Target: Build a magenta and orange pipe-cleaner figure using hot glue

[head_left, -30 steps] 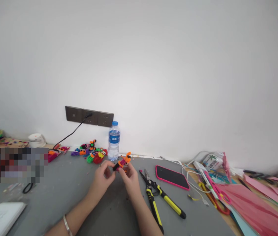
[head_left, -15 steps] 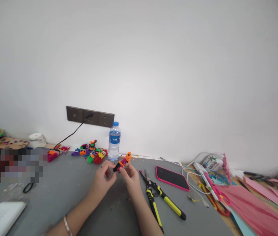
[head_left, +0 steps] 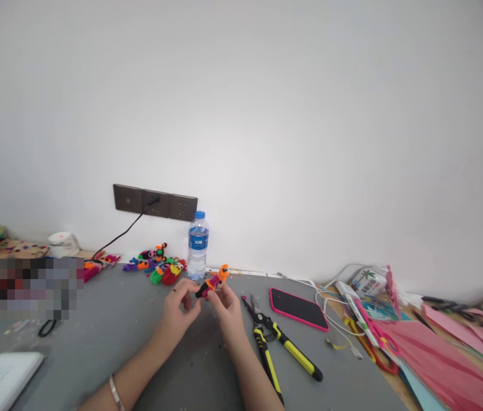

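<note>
Between my hands, just above the grey table mat (head_left: 117, 319), is a small fuzzy pipe-cleaner figure (head_left: 216, 279) in orange, magenta and black. My left hand (head_left: 180, 305) pinches its black lower end between thumb and fingers. My right hand (head_left: 226, 308) grips its magenta and orange middle, the thumb in front and the fingers partly hidden behind. The figure tilts up to the right, its orange top free of both hands. To the right of my right hand lies a pair of yellow-and-black pliers (head_left: 267, 328), its jaws spread and pointing away from me.
A water bottle (head_left: 198, 245) stands by the wall, beside several finished-looking pipe-cleaner figures (head_left: 173, 272). A phone in a pink case (head_left: 299, 309) lies right of the pliers, near white cables (head_left: 331, 311). Pink sheets (head_left: 433, 354) cover the right side. A white box (head_left: 4, 377) sits front left.
The view has shifted very slightly. Both hands keep the same hold on the pipe-cleaner figure, with hardly any visible movement.
</note>
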`<state>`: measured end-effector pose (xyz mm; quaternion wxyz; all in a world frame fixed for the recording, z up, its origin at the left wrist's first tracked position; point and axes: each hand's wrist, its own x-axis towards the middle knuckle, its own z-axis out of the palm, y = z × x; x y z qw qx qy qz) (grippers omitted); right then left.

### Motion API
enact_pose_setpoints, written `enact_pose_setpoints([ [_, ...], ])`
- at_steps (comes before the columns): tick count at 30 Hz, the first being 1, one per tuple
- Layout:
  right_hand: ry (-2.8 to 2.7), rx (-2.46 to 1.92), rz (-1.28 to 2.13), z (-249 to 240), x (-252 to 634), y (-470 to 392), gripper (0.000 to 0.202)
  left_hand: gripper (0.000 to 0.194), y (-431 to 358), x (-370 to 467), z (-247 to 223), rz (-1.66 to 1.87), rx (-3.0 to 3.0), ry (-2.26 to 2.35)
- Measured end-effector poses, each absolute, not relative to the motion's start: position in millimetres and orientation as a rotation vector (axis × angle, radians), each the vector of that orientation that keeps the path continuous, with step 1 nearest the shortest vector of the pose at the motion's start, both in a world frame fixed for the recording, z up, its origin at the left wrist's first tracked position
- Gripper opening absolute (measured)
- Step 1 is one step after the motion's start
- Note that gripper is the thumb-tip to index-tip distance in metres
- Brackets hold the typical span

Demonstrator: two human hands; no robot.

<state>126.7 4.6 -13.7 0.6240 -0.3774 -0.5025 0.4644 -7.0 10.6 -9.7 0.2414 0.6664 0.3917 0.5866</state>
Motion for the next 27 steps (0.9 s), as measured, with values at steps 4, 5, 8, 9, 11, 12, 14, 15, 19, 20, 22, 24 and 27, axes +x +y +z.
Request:
enact_pose_setpoints([
  [4, -1.139, -0.859, 1.082, -16, 126, 6, 0.027, 0.013, 11, -8, -12, 1.631, 1.89, 1.07],
  [5, -1.135, -0.854, 1.085, -16, 126, 6, 0.027, 0.014, 11, -9, -12, 1.629, 1.902, 1.068],
  [8, -1.123, -0.847, 1.1, -17, 126, 7, 0.027, 0.014, 11, -9, -13, 1.608, 1.911, 1.072],
  [9, -1.119, -0.852, 1.103, -18, 126, 7, 0.027, 0.014, 11, -9, -14, 1.601, 1.904, 1.079],
  [11, -1.114, -0.864, 1.108, -18, 126, 6, 0.028, 0.013, 11, -9, -15, 1.583, 1.883, 1.096],
  [12, -1.115, -0.863, 1.113, -18, 126, 6, 0.029, 0.013, 11, -9, -15, 1.572, 1.87, 1.105],
  [14, -1.128, -0.849, 1.133, -17, 126, 5, 0.032, 0.013, 12, -10, -17, 1.555, 1.845, 1.113],
  [15, -1.134, -0.842, 1.145, -17, 125, 5, 0.034, 0.013, 12, -10, -18, 1.548, 1.838, 1.113],
  [19, -1.108, -0.85, 1.161, -17, 124, 5, 0.037, 0.014, 12, -10, -20, 1.551, 1.875, 1.092],
  [20, -1.098, -0.857, 1.159, -17, 123, 6, 0.037, 0.013, 11, -9, -20, 1.557, 1.902, 1.083],
  [22, -1.092, -0.863, 1.151, -18, 123, 6, 0.036, 0.012, 11, -9, -19, 1.582, 1.957, 1.067],
  [24, -1.098, -0.87, 1.138, -19, 123, 6, 0.037, 0.011, 11, -9, -18, 1.604, 1.995, 1.06],
  [27, -1.11, -0.899, 1.112, -21, 123, 7, 0.038, 0.011, 11, -10, -17, 1.597, 2.006, 1.069],
])
